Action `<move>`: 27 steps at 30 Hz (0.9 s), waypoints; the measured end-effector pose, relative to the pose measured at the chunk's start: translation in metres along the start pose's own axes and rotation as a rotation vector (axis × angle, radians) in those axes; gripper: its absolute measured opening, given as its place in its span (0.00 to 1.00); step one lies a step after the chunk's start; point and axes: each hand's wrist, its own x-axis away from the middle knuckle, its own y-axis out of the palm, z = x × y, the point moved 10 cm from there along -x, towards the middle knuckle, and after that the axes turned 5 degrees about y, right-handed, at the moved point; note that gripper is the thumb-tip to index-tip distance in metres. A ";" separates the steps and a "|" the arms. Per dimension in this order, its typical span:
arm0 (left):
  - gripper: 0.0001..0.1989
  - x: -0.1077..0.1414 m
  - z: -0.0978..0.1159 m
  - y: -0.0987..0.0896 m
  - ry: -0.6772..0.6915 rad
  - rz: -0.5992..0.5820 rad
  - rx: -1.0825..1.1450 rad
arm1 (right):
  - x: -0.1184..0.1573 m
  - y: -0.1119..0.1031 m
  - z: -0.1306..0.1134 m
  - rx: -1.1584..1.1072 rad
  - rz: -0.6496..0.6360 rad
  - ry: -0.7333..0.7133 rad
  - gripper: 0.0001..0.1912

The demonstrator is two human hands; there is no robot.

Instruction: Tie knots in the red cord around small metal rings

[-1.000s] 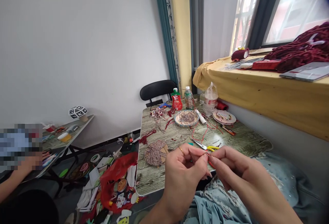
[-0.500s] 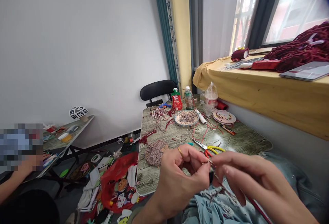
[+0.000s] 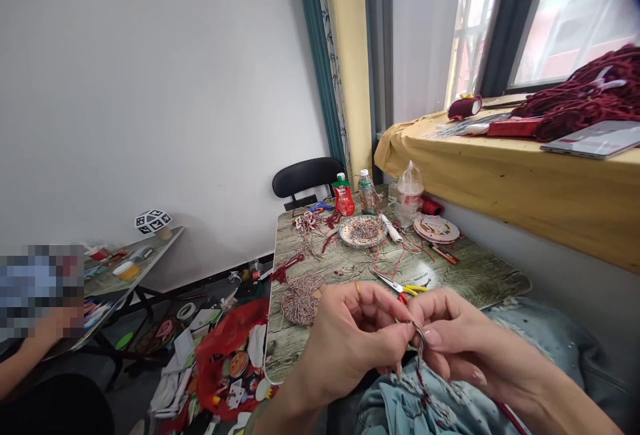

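Observation:
My left hand (image 3: 345,338) is closed in a pinch, thumb against index finger, on a thin cord (image 3: 421,368) of brownish and dark red strands. Close against it, my right hand (image 3: 465,335) pinches the same cord between thumb and fingers. The cord hangs below the fingertips over light blue cloth (image 3: 390,405) on my lap. Part of it is hidden between the fingers. Just beyond my hands lie scissors (image 3: 390,282), near yellow handles (image 3: 415,290). A wound bundle of speckled yarn (image 3: 300,298) sits on the table, left of my left hand.
On the wood-grain table (image 3: 285,348) stand a round tray (image 3: 363,243) of tangled yarn, a red pouch (image 3: 344,198) and a bottle (image 3: 367,195). Dark red cord (image 3: 590,92) is heaped on the right ledge. Floor clutter surrounds a red bag (image 3: 215,348). Another person's arm (image 3: 40,348) shows at left.
My right hand has gone from loosely extended fingers to a pinch on the cord, closer to my left hand. The cord now hangs more visibly below the fingertips.

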 end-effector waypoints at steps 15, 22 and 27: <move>0.03 -0.002 -0.011 -0.008 0.000 0.066 0.002 | 0.005 -0.021 -0.028 0.383 0.313 -0.285 0.09; 0.02 -0.003 -0.014 -0.008 -0.023 0.078 0.002 | 0.002 -0.013 -0.008 0.355 0.142 -0.071 0.11; 0.02 -0.002 -0.016 -0.007 -0.018 0.050 0.038 | 0.000 -0.012 -0.016 0.685 0.279 -0.202 0.09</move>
